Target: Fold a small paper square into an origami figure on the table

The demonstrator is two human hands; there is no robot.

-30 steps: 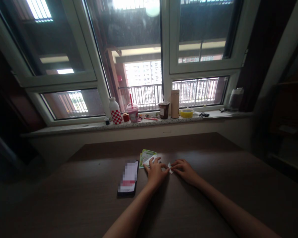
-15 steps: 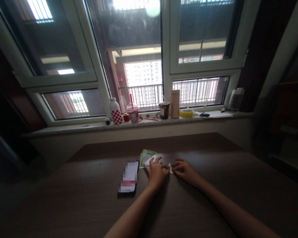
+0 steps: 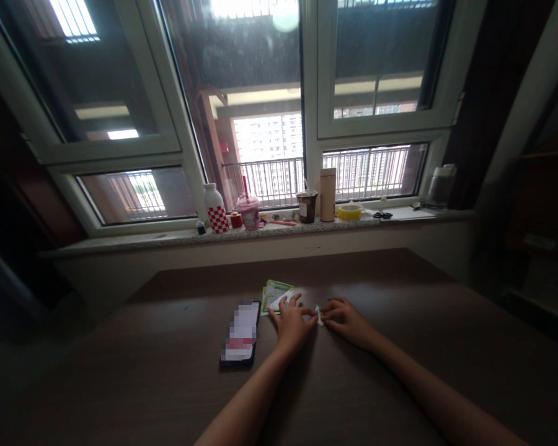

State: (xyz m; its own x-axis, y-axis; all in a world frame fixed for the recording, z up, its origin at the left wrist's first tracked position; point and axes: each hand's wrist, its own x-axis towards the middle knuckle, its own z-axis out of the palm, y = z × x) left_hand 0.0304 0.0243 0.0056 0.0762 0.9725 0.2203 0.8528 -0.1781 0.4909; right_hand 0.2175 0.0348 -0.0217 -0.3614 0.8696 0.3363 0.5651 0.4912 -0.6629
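Observation:
Between my two hands, on the brown table [image 3: 167,334], is a small narrow white piece [image 3: 319,316], too small for me to tell its kind. My left hand [image 3: 294,322] pinches its left side with thumb and forefinger, the other fingers spread out. From the right, my right hand [image 3: 348,321] has its fingertips closed on the same piece. Green-and-white packets [image 3: 275,291] lie just beyond my left hand, which partly covers them. Left of that hand lies a phone [image 3: 240,334] with a lit, blurred screen.
Along the windowsill [image 3: 167,238] stand a red-checked white bottle [image 3: 217,214], a pink drink cup [image 3: 249,214], a dark cup [image 3: 307,207], a tan flask [image 3: 328,195], a yellow tape roll [image 3: 349,213] and black scissors [image 3: 382,215]. A clear jug [image 3: 441,186] is at the far right.
Almost nothing differs. Both hands stay in place at the small white piece, with barely any finger movement.

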